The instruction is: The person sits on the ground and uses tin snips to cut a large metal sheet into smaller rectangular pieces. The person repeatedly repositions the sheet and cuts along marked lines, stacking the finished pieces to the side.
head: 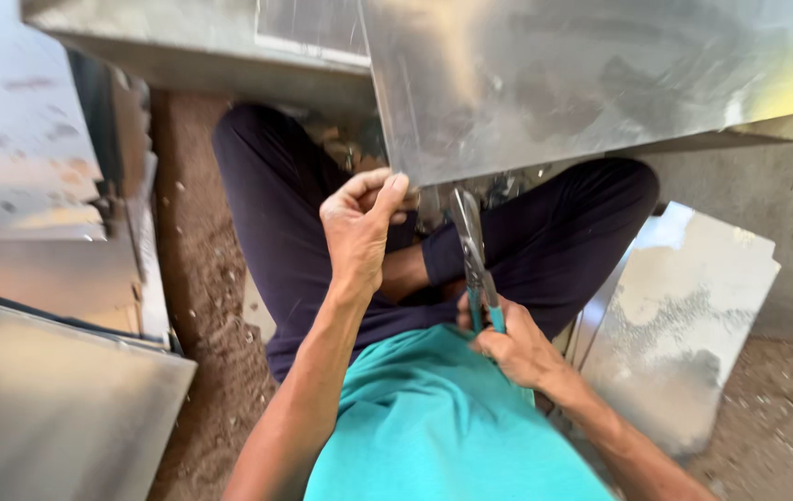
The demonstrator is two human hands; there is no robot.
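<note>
Looking down from the head camera, you sit cross-legged on the dirt floor [202, 278] with a large metal sheet [591, 74] reaching out over your knees. Your left hand [359, 227] is closed around the sheet's near edge, pinching it close to the corner. Your right hand [517, 348] is wrapped tight around the teal handles of the tin snips [473, 255], whose blades point up to the same edge, just beside your left fingers; whether the blades already bite the metal is hard to tell.

The sheet looks thin and springy, light for its size, but likely to flex and wobble when held far from the snips. Its edges are probably sharp, so hold it on the flat just behind the edge, near the blades yet clear of them. The polished face may be slippery.

More metal sheets lean around you: a stack [35, 186] on your left, and a notched piece [693, 315] on your right.
</note>
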